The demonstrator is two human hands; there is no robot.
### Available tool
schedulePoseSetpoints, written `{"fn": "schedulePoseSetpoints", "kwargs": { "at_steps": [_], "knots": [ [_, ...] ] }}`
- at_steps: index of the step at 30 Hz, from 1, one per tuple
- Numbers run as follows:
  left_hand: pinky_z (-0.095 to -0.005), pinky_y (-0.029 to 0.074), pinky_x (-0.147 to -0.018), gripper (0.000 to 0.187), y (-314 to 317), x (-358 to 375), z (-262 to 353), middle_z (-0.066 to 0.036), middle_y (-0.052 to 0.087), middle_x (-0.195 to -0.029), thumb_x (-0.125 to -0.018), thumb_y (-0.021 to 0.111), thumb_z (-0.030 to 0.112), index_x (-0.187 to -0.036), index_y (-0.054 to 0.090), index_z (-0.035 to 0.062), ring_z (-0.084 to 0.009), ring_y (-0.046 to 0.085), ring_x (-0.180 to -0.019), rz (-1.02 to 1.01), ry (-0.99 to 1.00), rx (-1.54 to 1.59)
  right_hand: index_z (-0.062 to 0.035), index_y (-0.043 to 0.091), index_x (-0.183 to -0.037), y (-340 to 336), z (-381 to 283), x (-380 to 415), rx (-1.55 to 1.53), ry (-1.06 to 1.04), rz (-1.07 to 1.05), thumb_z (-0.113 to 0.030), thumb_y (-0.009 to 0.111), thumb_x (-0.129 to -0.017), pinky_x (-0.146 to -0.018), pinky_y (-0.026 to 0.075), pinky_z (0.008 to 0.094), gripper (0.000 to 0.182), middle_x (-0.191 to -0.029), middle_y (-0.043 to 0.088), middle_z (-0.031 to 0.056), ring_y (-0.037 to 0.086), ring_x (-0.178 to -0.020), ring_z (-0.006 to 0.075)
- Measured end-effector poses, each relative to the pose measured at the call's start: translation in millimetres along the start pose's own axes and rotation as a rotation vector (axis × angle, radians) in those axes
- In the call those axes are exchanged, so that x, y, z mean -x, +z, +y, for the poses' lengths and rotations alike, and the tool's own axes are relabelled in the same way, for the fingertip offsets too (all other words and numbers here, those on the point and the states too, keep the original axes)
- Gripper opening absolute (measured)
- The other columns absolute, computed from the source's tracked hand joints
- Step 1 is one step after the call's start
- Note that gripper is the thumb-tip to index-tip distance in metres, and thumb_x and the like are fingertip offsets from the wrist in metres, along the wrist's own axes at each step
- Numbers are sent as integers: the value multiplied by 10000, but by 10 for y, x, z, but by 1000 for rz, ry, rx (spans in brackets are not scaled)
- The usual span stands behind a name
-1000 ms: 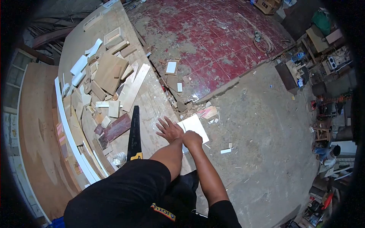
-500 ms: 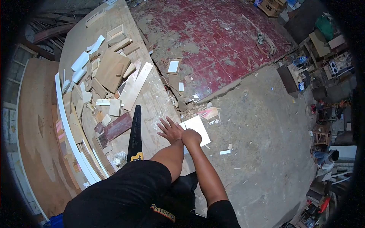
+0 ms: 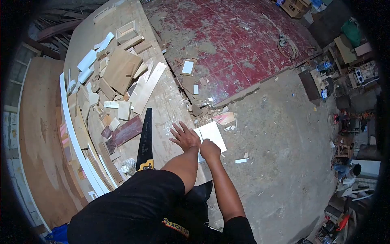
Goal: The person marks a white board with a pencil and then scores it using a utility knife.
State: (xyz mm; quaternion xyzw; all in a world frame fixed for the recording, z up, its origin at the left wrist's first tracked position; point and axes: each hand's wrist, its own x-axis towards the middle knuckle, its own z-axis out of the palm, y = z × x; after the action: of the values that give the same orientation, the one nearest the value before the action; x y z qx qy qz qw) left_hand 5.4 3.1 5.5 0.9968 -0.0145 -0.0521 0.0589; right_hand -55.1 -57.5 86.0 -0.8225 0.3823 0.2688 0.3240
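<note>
My left hand [image 3: 186, 136] lies flat with fingers spread, pressing near the workbench edge at the left side of a white panel [image 3: 213, 136]. My right hand [image 3: 210, 149] is closed in a fist over the lower part of that panel, close beside my left wrist. What it grips is hidden under the fingers; I cannot tell what it is. A thin dark line runs down the panel between the two hands. The panel juts out past the bench over the floor. A handsaw [image 3: 145, 138] with a black blade and yellow handle rests on the bench left of my forearm.
Wood offcuts, including a brown board [image 3: 122, 71] and a dark red block [image 3: 126, 131], are heaped on the workbench [image 3: 165, 106]. A long white strip [image 3: 74, 118] borders its left side. Scraps litter the concrete floor [image 3: 276, 134] and red tiles [image 3: 231, 44]. A cardboard box [image 3: 293, 8] stands far off.
My right hand has moved slightly down and right, away from my left wrist, exposing the line in the panel. My left hand stays pressed in place. The view has shifted a little.
</note>
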Motion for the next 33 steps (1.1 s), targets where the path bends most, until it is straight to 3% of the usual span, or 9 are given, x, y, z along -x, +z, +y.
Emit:
{"fn": "schedulePoseSetpoints", "kwargs": {
  "at_steps": [5, 12, 16, 22, 28, 33],
  "knots": [
    [-683, 70, -1105, 663, 0, 27, -11, -185, 69, -1593, -937, 444, 319, -1519, 207, 109, -441, 38, -1454, -3, 19, 17, 27, 671, -1029, -217, -134, 415, -33, 77, -40, -181, 490, -881, -816, 542, 448, 313, -1066, 676, 244, 680, -965, 378],
    [-691, 68, -1102, 672, 122, 0, -34, -190, 73, -1593, -933, 454, 329, -1519, 203, 115, -448, 35, -1453, 16, 17, -2, 6, 704, -1027, -131, -161, -116, -9, 44, -126, -217, 511, -877, -836, 538, 436, 331, -1085, 681, 222, 681, -990, 352],
    [-693, 81, -1100, 680, 175, -10, -53, -187, 82, -1592, -930, 459, 342, -1520, 204, 119, -449, 48, -1452, 21, 20, -5, 37, 654, -1073, 123, -58, -136, -41, 54, 14, -220, 487, -889, -807, 546, 448, 358, -1056, 680, 246, 690, -961, 352],
    [-696, 100, -1095, 678, 142, -1, -40, -190, 89, -1591, -931, 453, 339, -1523, 200, 126, -453, 81, -1447, 31, 17, -13, 46, 621, -1067, 185, 6, -154, 11, -5, 13, -202, 441, -910, -763, 564, 435, 344, -1016, 693, 231, 702, -913, 355],
    [-695, 97, -1096, 679, 101, 14, -12, -192, 93, -1588, -930, 451, 338, -1522, 200, 119, -454, 87, -1444, 49, 17, -9, 35, 589, -1003, 216, 70, -40, -36, -97, 181, -178, 447, -902, -746, 563, 467, 275, -915, 694, 245, 703, -859, 381],
    [-692, 98, -1099, 674, 54, 12, 1, -197, 89, -1584, -933, 454, 324, -1522, 201, 117, -452, 78, -1445, 1, 5, -18, 41, 592, -1004, 341, 149, -85, -32, -158, 200, -183, 473, -885, -703, 559, 470, 280, -876, 690, 254, 700, -807, 389]
  ]
}}
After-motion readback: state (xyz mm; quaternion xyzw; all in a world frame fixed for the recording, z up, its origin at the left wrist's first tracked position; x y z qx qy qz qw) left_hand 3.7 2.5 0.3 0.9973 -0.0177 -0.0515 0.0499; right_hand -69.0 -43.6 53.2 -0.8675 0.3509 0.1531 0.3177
